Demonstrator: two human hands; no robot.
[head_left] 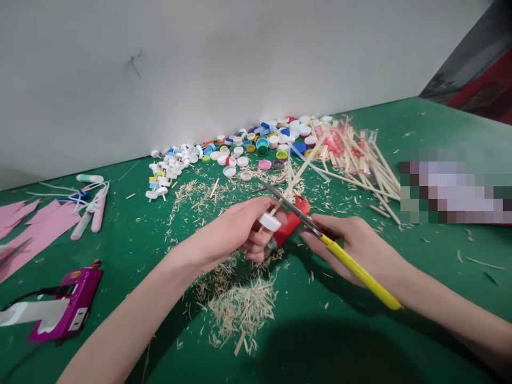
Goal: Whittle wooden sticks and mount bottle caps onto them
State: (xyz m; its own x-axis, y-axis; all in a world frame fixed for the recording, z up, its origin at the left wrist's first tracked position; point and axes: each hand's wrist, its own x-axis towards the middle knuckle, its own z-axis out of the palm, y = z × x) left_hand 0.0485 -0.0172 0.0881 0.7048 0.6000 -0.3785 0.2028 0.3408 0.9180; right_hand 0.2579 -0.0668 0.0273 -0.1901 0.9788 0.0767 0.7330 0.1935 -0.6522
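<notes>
My left hand [244,224] is closed around a thin wooden stick [298,176], which slants up and away to the right. A white bottle cap [270,222] sits on the stick near its lower end, against my fingers. My right hand [348,240] grips scissors, seen nearly edge-on, with a yellow handle [360,272]. Their metal blades cross the stick just above the cap. Beneath the blades and beside my left fingers is a red plastic object [288,226], partly hidden; its kind I cannot make out.
Wood shavings [244,304] lie on the green table [340,346]. Loose bottle caps [262,145] and capped stick pieces [164,173] line the wall. Wrapped sticks [356,149] lie back right. At left are pink paper [48,229], glue guns [98,208] and a purple power strip [70,304].
</notes>
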